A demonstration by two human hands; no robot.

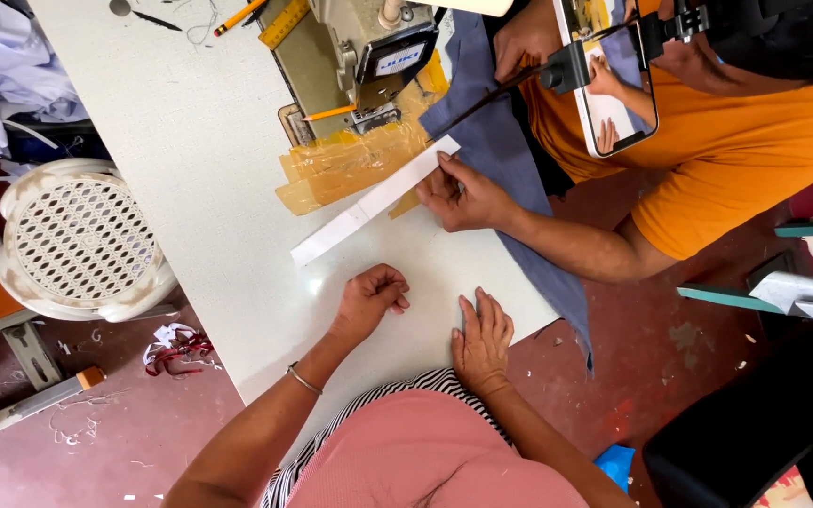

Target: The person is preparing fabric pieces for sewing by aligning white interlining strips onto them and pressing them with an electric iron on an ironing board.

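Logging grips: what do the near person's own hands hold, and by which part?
Nothing: left hand rests curled on the table, right hand flat. A co-worker's hand presses the white strip at its end.

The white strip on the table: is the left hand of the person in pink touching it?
Apart. The head view shows bare table between the curled left hand and the white strip; only the co-worker's hand presses on the strip.
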